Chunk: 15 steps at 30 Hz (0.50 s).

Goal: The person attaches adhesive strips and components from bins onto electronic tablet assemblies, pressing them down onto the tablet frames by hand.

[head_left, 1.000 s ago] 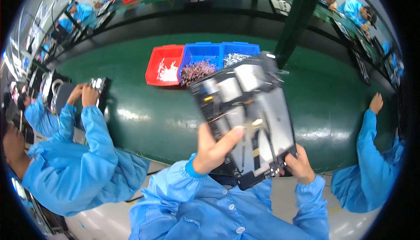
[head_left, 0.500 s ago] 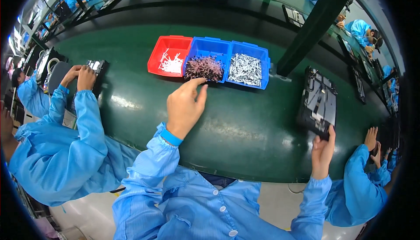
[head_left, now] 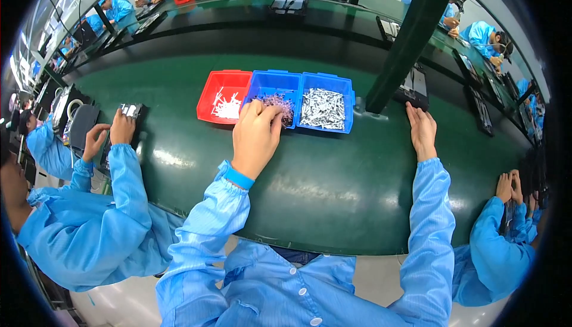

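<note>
My left hand (head_left: 256,139) is over the near edge of the middle blue bin (head_left: 277,78), its fingers curled together among small thin pinkish-brown parts (head_left: 279,104). Whatever lies between the fingertips is hidden. Left of it, touching, stands a red bin (head_left: 204,99) with white sticks (head_left: 227,106). On the other side a second blue bin (head_left: 351,103) holds many black-and-white pieces (head_left: 322,107). My right hand (head_left: 423,131) reaches forward with outstretched fingers, the tips at the near edge of a flat black device (head_left: 419,90). The post partly hides this device.
A dark green post (head_left: 411,41) rises from the green table (head_left: 322,178) right of the bins. Co-workers in blue sit at left (head_left: 95,225) and right (head_left: 491,249). Beyond the dark rail, more devices (head_left: 289,5) lie on another surface.
My right hand has moved forward, taking the black device farther away beside the post. My left hand has gone from the near edge of the middle bin into its parts, fingers curling.
</note>
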Tool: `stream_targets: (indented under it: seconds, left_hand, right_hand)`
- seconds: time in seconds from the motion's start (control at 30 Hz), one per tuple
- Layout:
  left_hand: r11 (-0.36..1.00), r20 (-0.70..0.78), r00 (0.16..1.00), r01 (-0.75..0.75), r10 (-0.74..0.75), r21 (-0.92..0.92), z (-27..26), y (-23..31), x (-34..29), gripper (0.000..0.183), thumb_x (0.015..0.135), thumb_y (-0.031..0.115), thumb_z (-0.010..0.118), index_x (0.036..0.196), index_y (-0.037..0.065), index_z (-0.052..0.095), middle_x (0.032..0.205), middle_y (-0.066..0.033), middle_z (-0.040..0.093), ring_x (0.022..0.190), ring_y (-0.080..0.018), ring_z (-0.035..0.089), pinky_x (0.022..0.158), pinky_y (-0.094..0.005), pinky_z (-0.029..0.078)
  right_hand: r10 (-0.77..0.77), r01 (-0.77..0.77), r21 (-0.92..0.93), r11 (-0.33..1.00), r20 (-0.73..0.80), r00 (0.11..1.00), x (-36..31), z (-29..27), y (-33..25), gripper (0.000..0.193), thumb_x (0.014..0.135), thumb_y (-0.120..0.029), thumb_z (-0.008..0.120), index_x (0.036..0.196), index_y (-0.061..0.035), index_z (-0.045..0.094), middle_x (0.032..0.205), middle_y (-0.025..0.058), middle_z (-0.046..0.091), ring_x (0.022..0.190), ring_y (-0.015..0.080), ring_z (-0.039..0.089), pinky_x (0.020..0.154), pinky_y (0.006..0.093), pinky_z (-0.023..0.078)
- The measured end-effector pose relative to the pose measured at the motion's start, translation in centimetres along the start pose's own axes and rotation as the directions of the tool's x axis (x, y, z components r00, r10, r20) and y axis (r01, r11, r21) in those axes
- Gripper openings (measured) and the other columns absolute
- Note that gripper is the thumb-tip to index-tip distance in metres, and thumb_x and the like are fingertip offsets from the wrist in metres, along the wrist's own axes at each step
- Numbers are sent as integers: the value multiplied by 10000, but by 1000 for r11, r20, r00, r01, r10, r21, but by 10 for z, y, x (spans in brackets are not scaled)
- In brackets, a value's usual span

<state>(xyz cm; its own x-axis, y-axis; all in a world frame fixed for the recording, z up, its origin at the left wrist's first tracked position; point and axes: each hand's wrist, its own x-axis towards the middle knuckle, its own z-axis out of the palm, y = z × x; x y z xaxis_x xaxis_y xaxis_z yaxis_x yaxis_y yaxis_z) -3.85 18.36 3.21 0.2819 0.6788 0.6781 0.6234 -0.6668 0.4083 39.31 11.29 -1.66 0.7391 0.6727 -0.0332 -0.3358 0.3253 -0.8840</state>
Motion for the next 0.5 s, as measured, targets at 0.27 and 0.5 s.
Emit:
stream_targets:
  seconds: [0.27, 0.5]
  left_hand:
    - [995, 187, 980, -82, 69, 62, 23, -17, 30, 93, 777, 85, 727, 856, 57, 766, 798, -111, 603, 827, -304, 564, 750, -426, 459]
    - [980, 302, 950, -128, 77, 151, 31, -12, 36, 97, 731, 84, 726, 818, 61, 762, 826, -115, 631, 861, -313, 580, 761, -425, 466]
  right_hand:
    - [-110, 136, -107, 985, 216, 970, -24, 7, 10, 258, 962, 45, 479, 1170, 137, 600, 1229, 236, 620, 1201, 307, 588, 1080, 381, 462]
    - [-135, 171, -121, 978, 261, 956, -28, 4, 14, 243, 958, 32, 491, 1147, 105, 625, 1189, 204, 648, 1146, 264, 623, 1035, 347, 496]
